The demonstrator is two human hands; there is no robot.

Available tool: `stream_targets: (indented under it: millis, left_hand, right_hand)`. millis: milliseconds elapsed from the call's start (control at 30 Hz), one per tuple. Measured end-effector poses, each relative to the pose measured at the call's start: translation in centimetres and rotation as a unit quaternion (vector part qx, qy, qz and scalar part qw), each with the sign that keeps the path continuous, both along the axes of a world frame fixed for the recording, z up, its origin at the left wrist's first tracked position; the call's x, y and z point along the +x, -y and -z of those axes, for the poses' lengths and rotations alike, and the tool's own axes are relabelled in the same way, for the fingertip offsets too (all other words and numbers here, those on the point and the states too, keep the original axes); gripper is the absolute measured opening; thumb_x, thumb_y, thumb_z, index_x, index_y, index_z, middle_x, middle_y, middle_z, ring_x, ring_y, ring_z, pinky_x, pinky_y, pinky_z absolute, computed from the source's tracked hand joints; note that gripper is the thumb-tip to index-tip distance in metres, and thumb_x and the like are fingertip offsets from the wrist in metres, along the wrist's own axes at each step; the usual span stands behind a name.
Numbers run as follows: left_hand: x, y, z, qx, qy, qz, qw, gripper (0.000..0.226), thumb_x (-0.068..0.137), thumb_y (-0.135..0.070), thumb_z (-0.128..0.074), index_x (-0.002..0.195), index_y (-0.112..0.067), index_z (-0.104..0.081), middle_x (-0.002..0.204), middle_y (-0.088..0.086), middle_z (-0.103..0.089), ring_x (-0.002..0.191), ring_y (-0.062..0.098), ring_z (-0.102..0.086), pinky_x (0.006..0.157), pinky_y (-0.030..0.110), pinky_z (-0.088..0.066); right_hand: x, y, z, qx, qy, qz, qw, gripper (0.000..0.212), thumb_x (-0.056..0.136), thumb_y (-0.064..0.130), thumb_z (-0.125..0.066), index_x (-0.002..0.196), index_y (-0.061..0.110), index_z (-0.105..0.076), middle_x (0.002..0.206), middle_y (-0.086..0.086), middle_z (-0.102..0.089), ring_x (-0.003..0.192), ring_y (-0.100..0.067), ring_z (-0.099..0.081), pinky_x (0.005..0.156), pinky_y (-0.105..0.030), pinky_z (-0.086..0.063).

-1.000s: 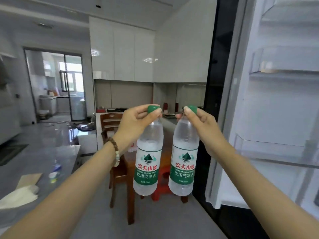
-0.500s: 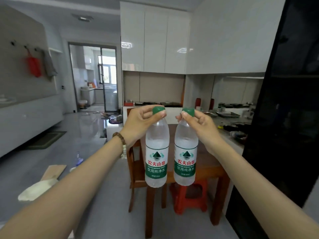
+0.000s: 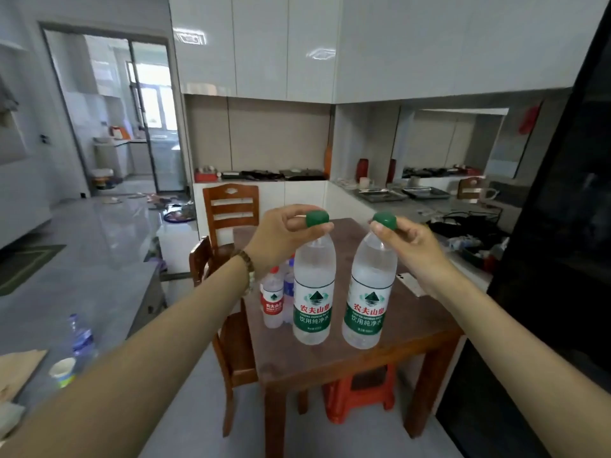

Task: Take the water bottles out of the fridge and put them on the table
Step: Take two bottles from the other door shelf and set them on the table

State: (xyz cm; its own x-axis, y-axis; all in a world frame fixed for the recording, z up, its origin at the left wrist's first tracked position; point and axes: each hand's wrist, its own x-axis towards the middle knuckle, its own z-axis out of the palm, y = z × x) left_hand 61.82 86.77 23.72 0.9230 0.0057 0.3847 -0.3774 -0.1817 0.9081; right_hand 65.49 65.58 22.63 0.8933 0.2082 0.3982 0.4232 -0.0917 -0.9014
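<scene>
While the hands each pinch a top, left hand (image 3: pixel 284 234) on the left bottle (image 3: pixel 313 292) and right hand (image 3: pixel 408 241) on the right bottle (image 3: pixel 368 292), both bottles hang upright, side by side, desk (image 3: pixel 416 335) directly beneath. Bases touching it or not: cannot tell. Judged move: straight down.

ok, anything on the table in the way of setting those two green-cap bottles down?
Nothing directly below. The left hand and right hand hold the left bottle and right bottle over bare table. A red-label bottle stands close beside the left one.
</scene>
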Motion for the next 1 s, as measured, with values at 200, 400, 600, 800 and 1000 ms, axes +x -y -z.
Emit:
stream_targets:
  millis: [200,400,600,800,1000]
  left_hand:
    - [11.0,-1.7,2.2,0.004,-0.031,0.012,0.999,0.030,0.073,-0.014,-0.074,0.102,-0.015,-0.066,0.091,-0.007,-0.071,0.077,-0.002,-0.068,0.064,0.008,-0.049]
    - [21.0,-2.0,5.5,0.004,-0.063,0.004,0.998,0.026,0.073,-0.015,-0.074,0.095,-0.024,-0.064,0.088,-0.012,-0.071,0.078,-0.004,-0.067,0.064,0.008,-0.048]
    - [29.8,-2.1,9.3,0.030,-0.112,-0.026,0.993,0.030,0.073,-0.014,-0.073,0.101,-0.021,-0.063,0.091,-0.006,-0.071,0.080,-0.001,-0.068,0.067,0.010,-0.050]
    - [35.8,-3.4,13.9,0.033,-0.142,-0.034,0.989,0.029,0.070,0.002,-0.073,0.093,-0.014,-0.064,0.080,-0.007,-0.073,0.079,0.006,-0.068,0.077,0.020,-0.054]
    - [39.4,-4.7,17.1,0.074,-0.183,-0.028,0.980,0.026,0.070,0.000,-0.074,0.088,-0.015,-0.062,0.086,0.000,-0.073,0.083,0.012,-0.067,0.081,0.026,-0.055]
  right_hand:
    - [10.6,-0.7,2.3,-0.025,-0.013,0.026,0.999,0.017,0.083,0.013,-0.067,0.100,0.014,-0.069,0.095,0.003,-0.066,0.073,0.010,-0.062,0.067,-0.008,-0.047]
    - [21.8,-1.2,5.7,-0.052,-0.043,-0.001,0.998,0.018,0.080,0.017,-0.070,0.098,0.018,-0.070,0.098,-0.003,-0.067,0.073,0.008,-0.060,0.069,-0.007,-0.046]
    - [32.6,-2.1,9.5,-0.080,-0.067,-0.062,0.993,0.019,0.077,0.017,-0.074,0.096,0.019,-0.070,0.100,-0.010,-0.061,0.082,-0.008,-0.059,0.075,-0.014,-0.048]
    - [39.8,-4.1,13.8,-0.124,-0.088,-0.133,0.979,0.026,0.074,0.017,-0.076,0.099,0.016,-0.069,0.089,0.014,-0.058,0.082,0.005,-0.059,0.075,-0.009,-0.046]
    - [43.9,-5.4,18.1,-0.126,-0.118,-0.150,0.973,0.033,0.073,0.017,-0.077,0.104,0.011,-0.069,0.090,0.014,-0.060,0.092,-0.008,-0.061,0.084,-0.015,-0.048]
